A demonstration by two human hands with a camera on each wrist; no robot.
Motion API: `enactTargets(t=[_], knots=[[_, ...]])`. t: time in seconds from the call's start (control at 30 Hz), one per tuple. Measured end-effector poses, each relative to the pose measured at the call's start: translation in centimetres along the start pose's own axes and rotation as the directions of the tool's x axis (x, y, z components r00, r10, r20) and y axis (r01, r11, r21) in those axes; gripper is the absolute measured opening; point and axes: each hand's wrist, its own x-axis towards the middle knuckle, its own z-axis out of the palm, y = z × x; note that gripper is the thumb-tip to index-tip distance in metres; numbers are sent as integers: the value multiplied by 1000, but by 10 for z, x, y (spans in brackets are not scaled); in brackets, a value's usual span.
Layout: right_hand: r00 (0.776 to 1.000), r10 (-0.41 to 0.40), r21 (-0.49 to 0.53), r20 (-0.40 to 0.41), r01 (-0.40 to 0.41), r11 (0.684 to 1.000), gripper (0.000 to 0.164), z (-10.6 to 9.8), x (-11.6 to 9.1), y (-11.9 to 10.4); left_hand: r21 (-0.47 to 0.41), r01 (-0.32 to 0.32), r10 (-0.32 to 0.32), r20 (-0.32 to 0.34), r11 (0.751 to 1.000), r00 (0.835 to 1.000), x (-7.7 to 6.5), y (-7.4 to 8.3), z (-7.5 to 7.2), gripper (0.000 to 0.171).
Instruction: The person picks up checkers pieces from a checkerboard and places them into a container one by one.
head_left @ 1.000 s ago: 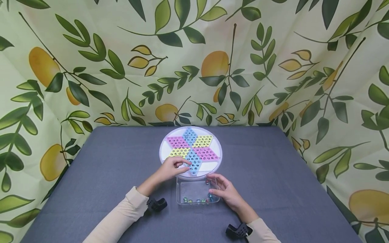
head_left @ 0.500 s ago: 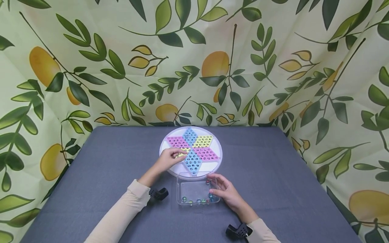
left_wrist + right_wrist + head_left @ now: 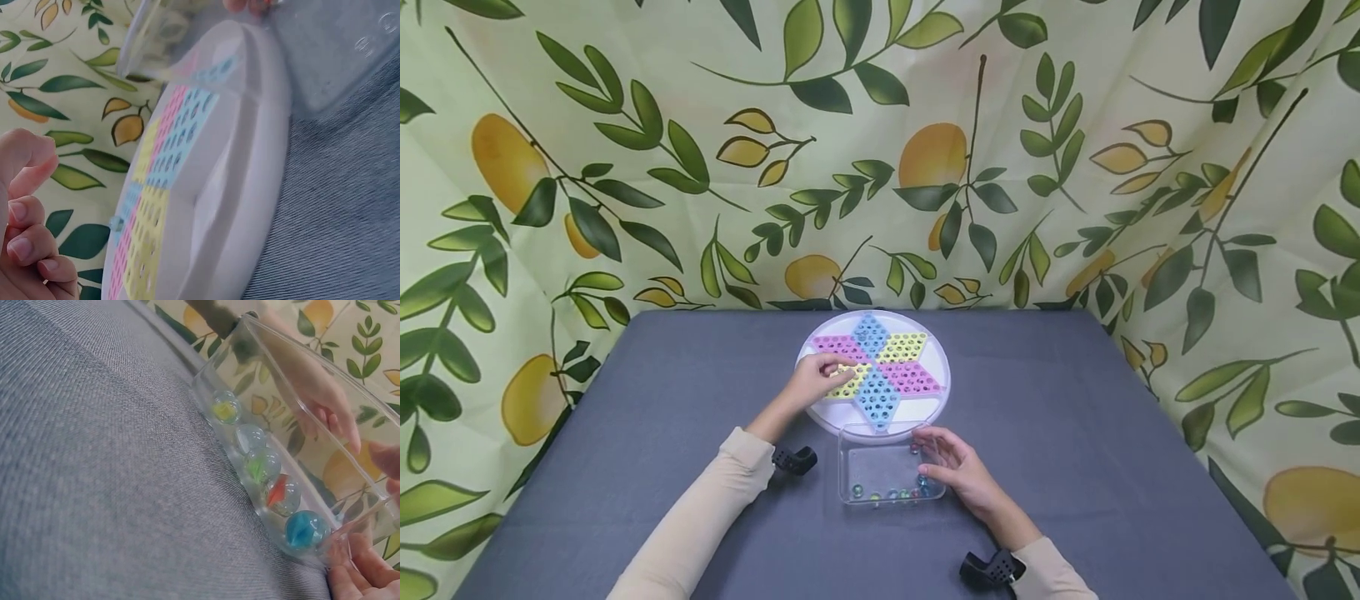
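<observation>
A round white Chinese checkers board (image 3: 925, 408) with a pink, yellow and blue star of holes lies at the table's far side. Above its yellow left point is my left hand (image 3: 812, 377), thumb and index finger reaching forward. The other fingers curl toward the palm in the left wrist view; I cannot tell whether they enclose anything. My right hand (image 3: 964, 475) grips the right side of a clear plastic tray (image 3: 840, 471), thumb over the rim. Glass marbles, among them a blue marble (image 3: 306, 529) and a yellow-centred marble (image 3: 225, 408), line the tray's near edge.
A grey-blue cloth (image 3: 1075, 467) covers the table. Behind and beside it hangs a leaf-and-fruit patterned curtain (image 3: 865, 225). The tray's far side meets the board's near rim. One marble (image 3: 116, 223) stands proud of the board in the left wrist view.
My left hand has moved from the near blue point of the star, back and left to the yellow point. My right hand keeps its grip on the tray; a few marbles shift slightly.
</observation>
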Motion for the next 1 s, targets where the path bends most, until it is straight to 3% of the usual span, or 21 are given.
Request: enactTargets(t=[0.13, 0.37, 0.5, 0.77, 1.0], knots=[[1000, 18, -18, 5, -18, 1000, 62, 0, 2, -2, -5, 39, -39, -14, 999, 999, 9, -3, -3, 22], [1000, 20, -10, 3, -20, 1000, 62, -4, 1, -3, 77, 141, -138, -36, 987, 990, 24, -8, -1, 27], [999, 38, -22, -8, -38, 999, 60, -5, -1, -2, 52, 168, -165, -66, 984, 984, 32, -11, 3, 26], [996, 79, -32, -37, -80, 996, 60, -4, -2, -3, 9, 265, -261, -140, 964, 955, 44, -16, 9, 27], [996, 86, -13, -38, -87, 996, 60, -3, 0, -3, -9, 327, -324, -153, 945, 934, 53, -17, 11, 28]])
